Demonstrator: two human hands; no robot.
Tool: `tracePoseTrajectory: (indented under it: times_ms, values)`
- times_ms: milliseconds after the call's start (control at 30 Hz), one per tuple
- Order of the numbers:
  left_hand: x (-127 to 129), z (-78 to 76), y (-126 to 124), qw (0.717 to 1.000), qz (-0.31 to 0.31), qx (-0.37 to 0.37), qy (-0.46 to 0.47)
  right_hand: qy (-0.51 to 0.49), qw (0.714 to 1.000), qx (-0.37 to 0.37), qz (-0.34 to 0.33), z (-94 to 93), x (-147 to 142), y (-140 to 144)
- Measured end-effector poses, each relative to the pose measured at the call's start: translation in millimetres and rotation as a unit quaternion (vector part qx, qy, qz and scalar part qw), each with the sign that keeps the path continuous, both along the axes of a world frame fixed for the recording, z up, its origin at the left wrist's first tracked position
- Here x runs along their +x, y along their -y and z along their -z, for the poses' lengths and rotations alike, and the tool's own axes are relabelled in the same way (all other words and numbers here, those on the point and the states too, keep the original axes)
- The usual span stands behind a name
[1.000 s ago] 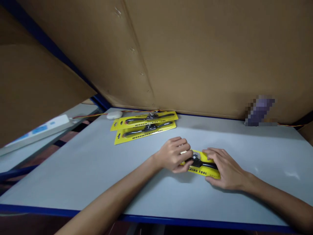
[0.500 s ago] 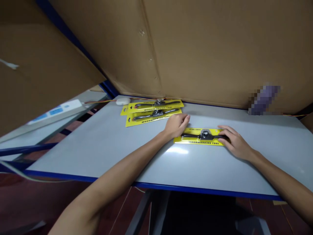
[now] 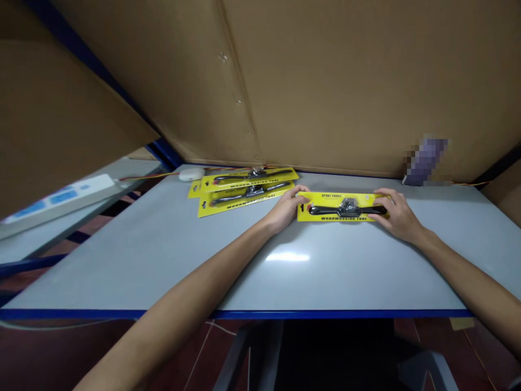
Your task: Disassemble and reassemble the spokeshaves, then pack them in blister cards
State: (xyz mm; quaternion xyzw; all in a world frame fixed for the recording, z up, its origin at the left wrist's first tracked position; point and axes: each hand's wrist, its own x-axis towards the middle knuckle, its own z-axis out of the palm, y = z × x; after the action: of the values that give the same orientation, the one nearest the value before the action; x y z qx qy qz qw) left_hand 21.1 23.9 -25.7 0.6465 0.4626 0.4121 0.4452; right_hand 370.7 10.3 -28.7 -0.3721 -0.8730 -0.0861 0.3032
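A packaged spokeshave (image 3: 348,207), black on a yellow card under clear plastic, is held between my two hands, tilted up off the tabletop. My left hand (image 3: 287,209) pinches the card's left end near the hang hole. Around the right end close the fingers of my right hand (image 3: 394,215), thumb below and fingers above. More packaged spokeshaves (image 3: 250,191) on the same yellow cards lie overlapping, left of my left hand at the back of the table.
The grey table (image 3: 195,271) has a blue front edge. Cardboard panels (image 3: 325,87) rise behind it. A power strip (image 3: 61,198) lies on the left shelf, and a white rounded object (image 3: 191,174) sits near the back corner. A blurred purple item (image 3: 426,162) leans at the back right.
The spokeshave package has come up off the table and tilted toward me. My left hand now grips its left end, where before it hovered beside it. The view has shifted slightly.
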Motion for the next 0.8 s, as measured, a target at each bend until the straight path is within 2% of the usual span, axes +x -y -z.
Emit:
tracePoseTrajectory:
  times_ms: [67,133,200,300,533,800]
  values:
    - [1.6,2.0,-0.2,0.994,0.015,-0.042,0.1,-0.034,0.999,0.01,0.005,1.2,4.0,-4.4]
    - [2.4,3.6,-0.2,0.972,0.028,-0.1,0.211,-0.058,0.998,0.01,0.004,2.0,7.2,-7.7]
    - [1.9,4.7,-0.5,0.949,0.032,-0.15,0.275,-0.064,0.998,-0.005,0.004,1.6,8.9,-9.4]
    - [-0.9,5.3,-2.2,0.947,0.01,-0.167,0.272,-0.05,0.998,-0.042,0.013,-2.3,10.0,-9.0]
    - [-3.5,5.1,-5.6,0.955,-0.034,-0.153,0.253,-0.025,0.995,-0.101,0.002,-16.6,10.1,-7.0]
    - [-3.0,8.0,-10.0,0.954,-0.067,-0.155,0.249,-0.038,0.985,-0.17,-0.004,-18.2,10.5,-1.7]
